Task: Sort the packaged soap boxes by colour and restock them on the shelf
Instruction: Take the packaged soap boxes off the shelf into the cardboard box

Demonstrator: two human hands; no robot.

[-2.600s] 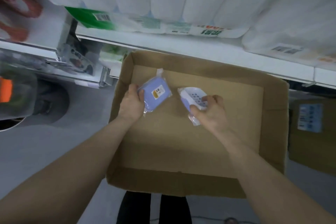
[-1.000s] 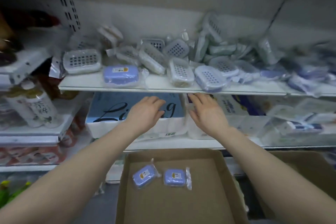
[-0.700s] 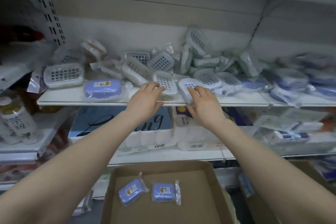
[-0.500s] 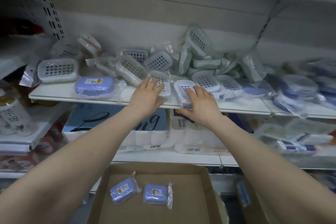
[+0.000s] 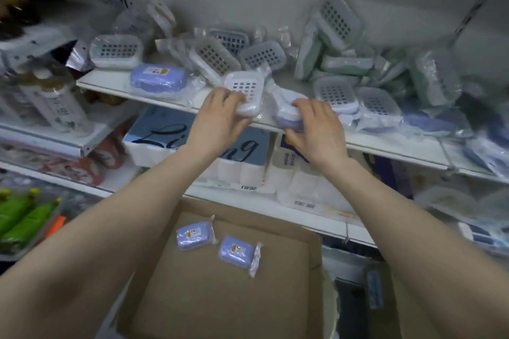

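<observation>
at centre frame, on the front of the shelf (image 5: 385, 144), your left hand (image 5: 220, 115) now curls round a white soap box (image 5: 245, 89), your right hand (image 5: 316, 129) round a lilac soap box (image 5: 286, 114); a second ago both only reached, so colour sorting can start.

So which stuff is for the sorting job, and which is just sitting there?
For the job: the white soap box gripped by the left hand, the purple soap box gripped by the right hand, two purple soap boxes in the cardboard box, the shelf.
Just lying about: toilet roll packs, green bottles.
</observation>
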